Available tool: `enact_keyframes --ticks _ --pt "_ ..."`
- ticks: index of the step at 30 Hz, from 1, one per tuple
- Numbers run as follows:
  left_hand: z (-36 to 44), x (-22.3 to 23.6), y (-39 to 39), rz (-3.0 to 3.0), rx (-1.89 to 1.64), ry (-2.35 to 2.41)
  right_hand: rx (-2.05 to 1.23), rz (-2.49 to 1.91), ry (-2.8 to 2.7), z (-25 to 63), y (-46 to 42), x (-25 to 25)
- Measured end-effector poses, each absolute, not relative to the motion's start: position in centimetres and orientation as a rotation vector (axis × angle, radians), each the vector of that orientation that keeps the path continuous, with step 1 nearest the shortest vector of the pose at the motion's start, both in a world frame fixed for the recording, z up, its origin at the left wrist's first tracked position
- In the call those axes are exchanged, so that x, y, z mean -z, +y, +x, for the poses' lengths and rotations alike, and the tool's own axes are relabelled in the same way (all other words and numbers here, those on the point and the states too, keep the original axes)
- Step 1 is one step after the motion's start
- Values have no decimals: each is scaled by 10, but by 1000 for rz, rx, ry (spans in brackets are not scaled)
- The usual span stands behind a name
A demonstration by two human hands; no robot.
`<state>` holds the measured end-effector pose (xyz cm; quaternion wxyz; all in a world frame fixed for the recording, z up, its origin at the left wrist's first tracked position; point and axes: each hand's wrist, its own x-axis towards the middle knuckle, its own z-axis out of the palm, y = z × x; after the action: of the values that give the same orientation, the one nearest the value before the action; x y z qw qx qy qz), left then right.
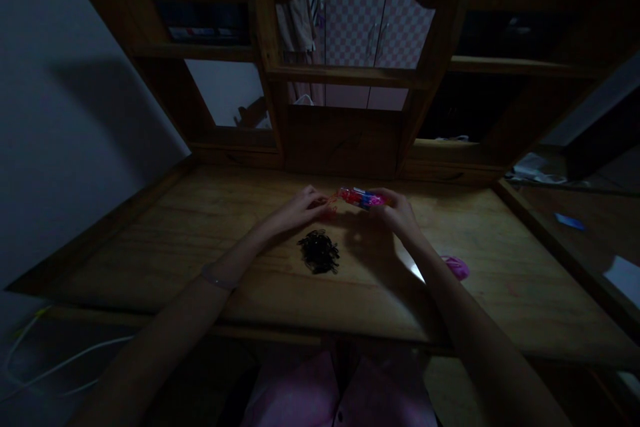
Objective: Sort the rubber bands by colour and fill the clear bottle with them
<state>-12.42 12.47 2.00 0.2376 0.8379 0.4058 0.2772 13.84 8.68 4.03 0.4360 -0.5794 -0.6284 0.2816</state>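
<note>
My right hand (395, 210) is wrapped round a small clear container (361, 198), which lies tilted on its side in the air. Red, blue and pink show through its wall. Its open-looking end points left, toward my left hand (303, 207). The left fingers are pinched together at thin red bands (332, 200) by that end. More red bands lie on the desk just under the left fingertips. Nearer to me sits a loose pile of small black bands (319, 251). The light is dim, so fine detail is hard to make out.
Beside my right forearm are a pink item (455, 267) and a bright white patch. A wooden shelf unit (345, 77) rises along the back of the desk (240, 207). To the right, past a raised edge, a small blue item (569, 221) lies on a lower surface.
</note>
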Motion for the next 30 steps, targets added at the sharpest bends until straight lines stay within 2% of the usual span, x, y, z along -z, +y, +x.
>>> enact_keyframes --ticks 8,17,21,24,30 --pt "-112 -10 122 2294 -699 855 -662 -1461 -1615 138 89 -37" --pt "-116 -37 113 2413 -612 864 -545 -1487 -1685 138 87 -36" --pt "-118 -35 116 2439 -555 967 -445 -1491 -1777 136 84 -37" --pt "-117 -29 120 2334 -651 1086 -463 -1495 -1789 135 83 -37" --pt "-116 -34 127 1769 -1086 1178 -617 -1444 -1701 138 91 -28"
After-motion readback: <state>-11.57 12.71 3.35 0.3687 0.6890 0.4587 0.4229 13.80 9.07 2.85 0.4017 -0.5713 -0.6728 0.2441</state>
